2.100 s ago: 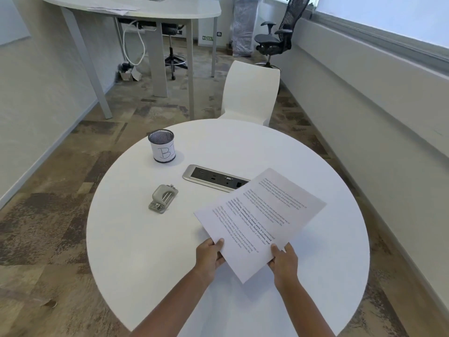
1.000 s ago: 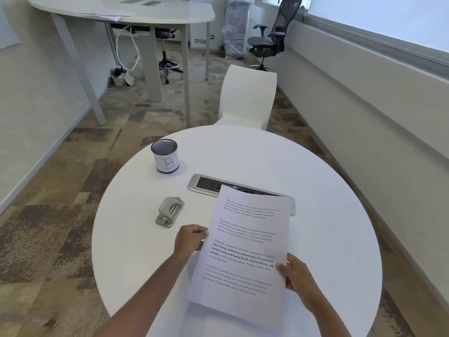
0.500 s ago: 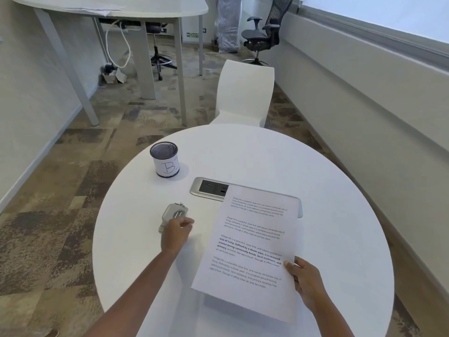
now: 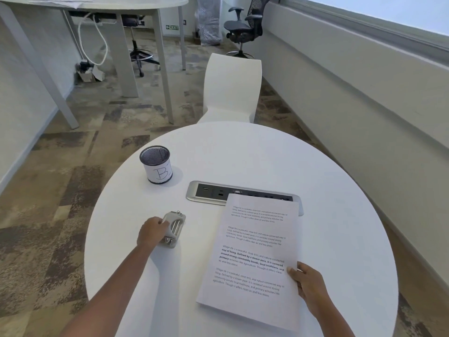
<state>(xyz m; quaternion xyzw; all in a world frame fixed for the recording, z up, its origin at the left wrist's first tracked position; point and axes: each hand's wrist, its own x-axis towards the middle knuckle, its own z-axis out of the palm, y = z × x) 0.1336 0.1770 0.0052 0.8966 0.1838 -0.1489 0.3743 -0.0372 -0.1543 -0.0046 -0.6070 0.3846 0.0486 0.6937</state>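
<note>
Partly hidden, the hole punch (image 4: 175, 229) is gripped by the left hand (image 4: 151, 233). The right hand (image 4: 309, 287) pinches the paper (image 4: 255, 249) at four o'clock, fingers hidden beneath.

Single head cam view, wide-angle. Sits above near edge of round table (image 4: 243, 154), looks fwd & down across it. Close enough to catch left hand (image 4: 151, 232) & right hand (image 4: 307, 283) w/ forearms at bottom edge. Takes in most of tabletop mid-frame, white chair (image 4: 233, 88) opposite, desk (image 4: 145, 3) top left, wall (image 4: 364, 105) along right side of frame.
</note>
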